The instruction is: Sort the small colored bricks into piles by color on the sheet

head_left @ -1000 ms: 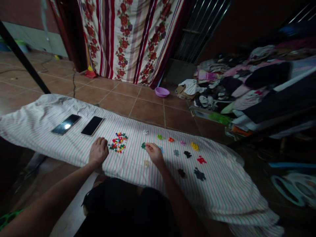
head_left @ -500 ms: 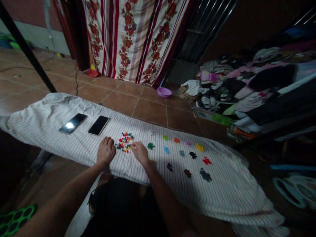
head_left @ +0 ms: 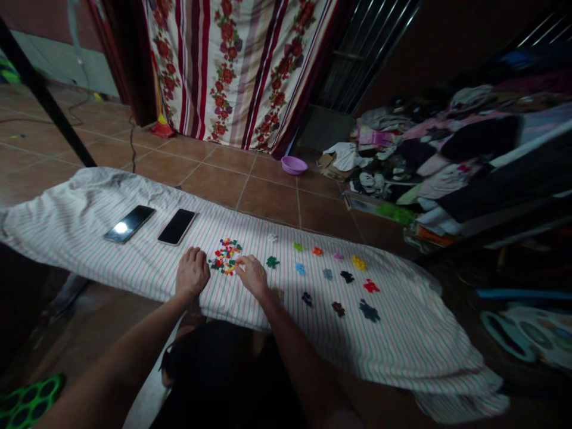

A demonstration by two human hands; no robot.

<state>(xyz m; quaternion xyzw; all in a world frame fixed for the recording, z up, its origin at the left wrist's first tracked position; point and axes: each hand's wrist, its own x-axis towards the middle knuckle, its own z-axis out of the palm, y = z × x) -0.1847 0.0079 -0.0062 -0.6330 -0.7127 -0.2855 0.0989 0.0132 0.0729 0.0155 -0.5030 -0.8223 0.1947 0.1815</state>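
In the head view, I had the mixed pile of small coloured pieces (head_left: 226, 256) on the striped cloth (head_left: 134, 274), between my two hands: just left of the right hand (head_left: 254, 275) and just right of the left hand (head_left: 192, 274). The right hand was the nearer, its thumb and forefinger at the pile's right edge, pointing inward and away from my body. Those two fingertips looked close together, but I could not tell whether they were clamped on a piece. The left hand rested palm down, its fingers side by side, with nothing visible in its hold. The pile was roughly as deep as it was wide, so I made out no clear long axis; single pieces were too small to judge. The dark green cluster (head_left: 272, 261) sat right of the right hand, with the white cluster (head_left: 272, 238) farther from me and the light blue cluster (head_left: 300, 269) farther right. Left of the pile lay two smartphones, the nearer one (head_left: 177, 226) dark-screened, the outer one (head_left: 130, 224) carrying a bright reflection. I could read no brand, label or writing anywhere.
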